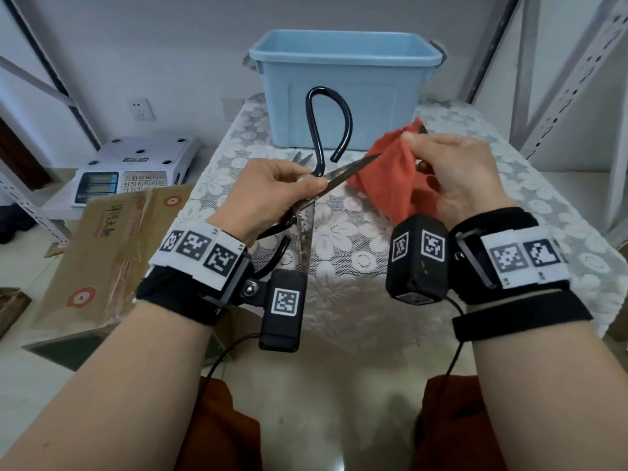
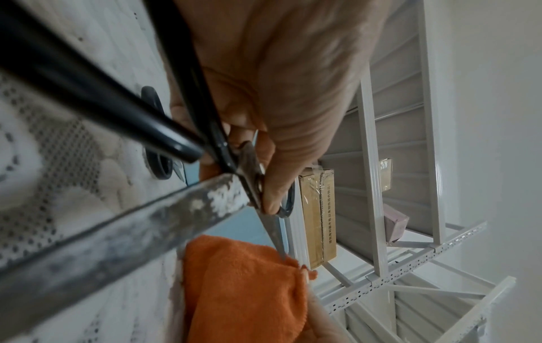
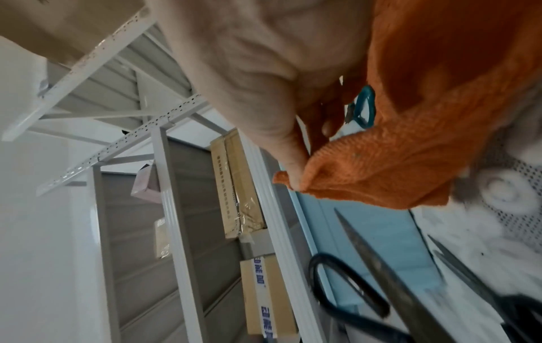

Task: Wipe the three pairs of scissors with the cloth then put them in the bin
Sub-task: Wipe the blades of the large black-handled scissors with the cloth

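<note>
My left hand point(image 1: 272, 188) grips the big scissors point(image 1: 353, 166) at the pivot, blades splayed above the table; my right hand point(image 1: 458, 171) pinches the orange cloth point(image 1: 394, 175) just beside the tip. I'd wrap the blade and wipe tipward, off the edge

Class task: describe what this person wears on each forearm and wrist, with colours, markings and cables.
Both forearms are bare, with no sleeves. Each wrist carries a black strap, a white band printed with black square codes, and a black camera box bearing similar codes. A thin black cable trails from each.
</note>
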